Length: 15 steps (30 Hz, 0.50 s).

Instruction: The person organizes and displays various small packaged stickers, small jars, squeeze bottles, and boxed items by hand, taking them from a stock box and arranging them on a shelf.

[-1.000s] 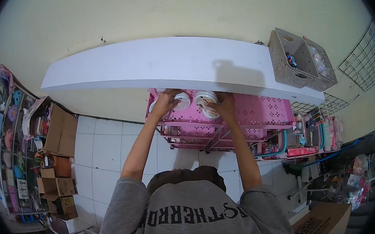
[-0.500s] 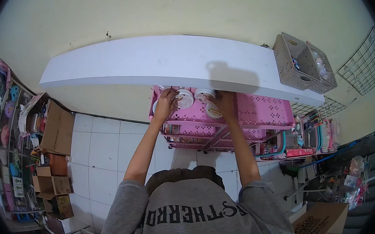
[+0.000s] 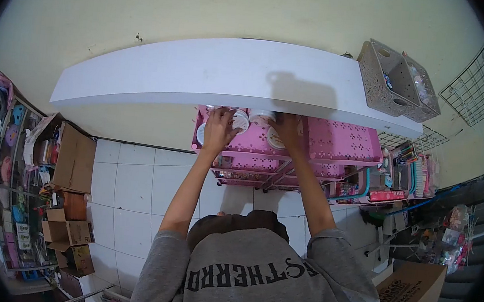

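Left grip (image 3: 217, 130) | right grip (image 3: 288, 131) | white-lidded tubs (image 3: 240, 121) between them

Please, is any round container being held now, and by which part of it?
The left hand is at the edge of one round container, the right hand close to another container; whether either is gripped cannot be told.

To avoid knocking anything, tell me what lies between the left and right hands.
In the head view, round white-lidded containers and a bare patch of the pink perforated tray lie between the left hand and the right hand.
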Tool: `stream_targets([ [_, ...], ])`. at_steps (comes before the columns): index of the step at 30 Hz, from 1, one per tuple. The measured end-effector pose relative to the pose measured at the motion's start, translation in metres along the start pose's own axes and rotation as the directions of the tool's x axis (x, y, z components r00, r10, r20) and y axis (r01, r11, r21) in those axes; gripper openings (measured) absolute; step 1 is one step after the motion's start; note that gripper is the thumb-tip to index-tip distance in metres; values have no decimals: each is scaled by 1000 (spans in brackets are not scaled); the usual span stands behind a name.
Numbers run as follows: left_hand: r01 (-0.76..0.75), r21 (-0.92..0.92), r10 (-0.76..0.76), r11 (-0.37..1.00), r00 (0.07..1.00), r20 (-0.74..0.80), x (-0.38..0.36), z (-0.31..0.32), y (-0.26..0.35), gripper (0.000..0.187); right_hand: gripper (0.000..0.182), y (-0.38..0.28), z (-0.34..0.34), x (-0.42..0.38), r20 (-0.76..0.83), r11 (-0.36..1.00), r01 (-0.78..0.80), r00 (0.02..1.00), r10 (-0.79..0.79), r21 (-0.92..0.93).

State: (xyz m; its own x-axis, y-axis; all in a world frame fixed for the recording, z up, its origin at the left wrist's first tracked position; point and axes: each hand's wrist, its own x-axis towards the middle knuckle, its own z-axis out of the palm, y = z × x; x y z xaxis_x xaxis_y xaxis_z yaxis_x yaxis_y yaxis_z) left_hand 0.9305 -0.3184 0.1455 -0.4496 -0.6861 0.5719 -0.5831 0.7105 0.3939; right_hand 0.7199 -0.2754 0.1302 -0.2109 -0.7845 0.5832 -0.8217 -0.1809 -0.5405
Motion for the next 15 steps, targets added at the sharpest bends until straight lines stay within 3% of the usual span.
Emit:
stream_targets([
  [2, 70, -11, -70, 997, 997, -8, 1, 7, 4, 52, 47, 3, 1, 0, -65, 996, 73, 995, -77, -51],
  [4, 141, -25, -142, 990, 990, -13, 2, 10, 6, 52, 46, 14, 5, -1, 89, 978, -104, 992, 89, 180],
  [5, 160, -18, -160, 987, 987, -2, 3, 10, 7, 50, 46, 10, 2, -1, 90, 978, -108, 992, 93, 179],
  [7, 175, -15, -175, 984, 985, 10, 5, 10, 9, 48, 45, 4, -6, 0, 7, 992, 111, 994, -111, -51],
  [8, 166, -21, -167, 986, 986, -11, 4, 10, 8, 47, 45, 6, -6, -1, 7, 993, 108, 994, -108, -53],
  [10, 155, -30, -156, 987, 987, -30, 5, 11, 6, 45, 52, 11, -5, -3, 183, 996, -77, 981, 66, 51],
  [11, 174, -32, -175, 984, 984, -37, 6, 11, 5, 43, 52, 7, -10, -3, 183, 996, -79, 981, 69, 47],
  [13, 195, -37, -197, 980, 979, -46, 6, 14, 2, 41, 67, -13, -25, -6, 64, 982, 88, 995, -78, -167],
  [14, 182, -41, -184, 982, 981, -62, 6, 15, 1, 40, 67, -16, -30, -9, 68, 981, 91, 994, -81, -169],
  [15, 170, -43, -173, 984, 982, -76, 5, 16, 0, 39, 76, -19, -34, -14, 182, 978, 25, 983, 13, -208],
])
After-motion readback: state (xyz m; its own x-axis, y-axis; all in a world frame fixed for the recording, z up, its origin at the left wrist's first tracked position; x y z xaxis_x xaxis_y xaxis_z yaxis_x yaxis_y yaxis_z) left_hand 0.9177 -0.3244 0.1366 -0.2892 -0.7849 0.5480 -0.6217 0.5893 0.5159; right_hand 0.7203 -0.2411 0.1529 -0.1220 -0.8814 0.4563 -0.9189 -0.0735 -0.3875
